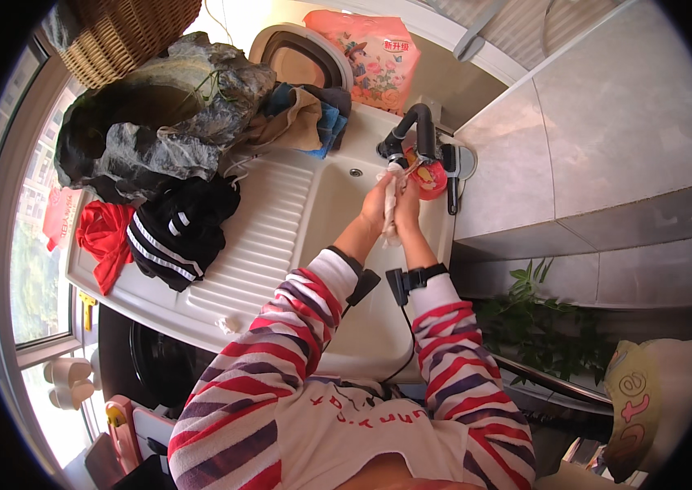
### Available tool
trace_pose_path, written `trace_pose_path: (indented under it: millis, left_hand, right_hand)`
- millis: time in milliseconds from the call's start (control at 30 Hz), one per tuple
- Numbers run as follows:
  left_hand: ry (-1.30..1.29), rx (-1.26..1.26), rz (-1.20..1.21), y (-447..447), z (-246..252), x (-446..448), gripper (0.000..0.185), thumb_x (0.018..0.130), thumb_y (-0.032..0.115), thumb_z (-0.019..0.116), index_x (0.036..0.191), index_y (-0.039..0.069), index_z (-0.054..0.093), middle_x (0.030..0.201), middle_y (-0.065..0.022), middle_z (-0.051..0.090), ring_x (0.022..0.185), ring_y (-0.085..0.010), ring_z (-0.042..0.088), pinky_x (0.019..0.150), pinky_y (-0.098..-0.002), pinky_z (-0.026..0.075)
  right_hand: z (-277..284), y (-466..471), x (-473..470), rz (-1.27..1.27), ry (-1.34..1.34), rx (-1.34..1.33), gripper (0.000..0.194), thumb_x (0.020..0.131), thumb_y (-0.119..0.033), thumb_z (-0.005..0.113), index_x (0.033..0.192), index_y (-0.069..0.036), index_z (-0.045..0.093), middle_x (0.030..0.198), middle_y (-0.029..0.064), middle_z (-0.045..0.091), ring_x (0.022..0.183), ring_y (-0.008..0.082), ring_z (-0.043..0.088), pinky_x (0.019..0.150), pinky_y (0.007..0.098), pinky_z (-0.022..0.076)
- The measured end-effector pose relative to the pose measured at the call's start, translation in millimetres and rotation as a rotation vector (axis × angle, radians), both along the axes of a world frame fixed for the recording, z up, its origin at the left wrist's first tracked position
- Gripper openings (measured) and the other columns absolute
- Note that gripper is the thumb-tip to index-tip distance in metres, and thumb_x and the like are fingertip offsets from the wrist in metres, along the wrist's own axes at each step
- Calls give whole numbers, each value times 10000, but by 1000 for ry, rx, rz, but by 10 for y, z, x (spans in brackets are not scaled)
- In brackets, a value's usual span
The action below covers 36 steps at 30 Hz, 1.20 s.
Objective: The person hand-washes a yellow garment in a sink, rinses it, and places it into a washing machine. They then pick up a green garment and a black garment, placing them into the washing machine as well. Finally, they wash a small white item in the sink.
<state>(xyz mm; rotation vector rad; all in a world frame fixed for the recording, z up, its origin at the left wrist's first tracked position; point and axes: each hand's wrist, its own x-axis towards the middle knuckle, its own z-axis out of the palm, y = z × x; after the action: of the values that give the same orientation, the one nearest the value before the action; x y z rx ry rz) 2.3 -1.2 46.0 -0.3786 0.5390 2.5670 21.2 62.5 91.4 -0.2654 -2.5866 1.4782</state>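
Observation:
A wet-looking white cloth (390, 205) is bunched lengthwise between my two hands over the white laundry sink (346, 226). My left hand (375, 201) grips it from the left side. Pressed against its other side is my right hand (407, 207), with the fingertips partly hidden. The black faucet (422, 131) arches just beyond my fingers. Whether water runs from it is hard to tell. Close to my right hand sits a red dish (435, 184) with something yellow in it, and a black-handled brush (452, 187) lies beside that.
Left of the basin is a ribbed washboard (254, 214). Black clothing with white stripes (177, 233), a red cloth (104, 236) and a rock-shaped planter (156, 128) line the left side. Folded rags (300, 122) and a pink bag (376, 61) stand behind. A tiled wall (603, 141) bounds the right.

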Motion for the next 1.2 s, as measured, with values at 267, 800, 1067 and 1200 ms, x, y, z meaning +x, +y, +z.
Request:
trace_pose_path:
  millis: [267, 800, 1067, 1200]
  left_hand:
    - [-13, 121, -93, -89, -186, 168, 535, 882, 566, 380, 1079, 97, 544, 963, -77, 596, 855, -212, 569, 789, -390, 465]
    - [113, -733, 291, -17, -690, 10, 303, 857, 259, 522, 1093, 70, 518, 1010, -149, 585, 930, -313, 562, 843, -439, 449]
    - [69, -179, 129, -78, -40, 194, 414, 880, 482, 479, 1043, 110, 559, 976, -43, 589, 912, -159, 548, 787, -315, 447]
    - [-13, 267, 0, -331, 2, 67, 512, 868, 585, 407, 992, 117, 576, 937, -35, 590, 889, -175, 551, 791, -330, 448]
  right_hand:
    - [-318, -183, 21, -67, -76, -273, 460, 914, -366, 400, 1143, 26, 473, 1089, 252, 549, 1026, 391, 525, 870, 412, 407]
    - [-313, -73, 193, -178, -259, -1262, 430, 901, -356, 491, 1171, -22, 512, 1127, 86, 564, 1011, 183, 546, 857, 315, 427]
    - [-355, -193, -116, -151, -175, -661, 370, 925, -301, 490, 1075, 27, 570, 1021, 91, 588, 891, 130, 562, 774, 261, 460]
    - [-459, -171, 107, 160, 140, -132, 430, 935, -223, 424, 1282, 28, 387, 1248, 193, 466, 1181, 277, 434, 982, 336, 333]
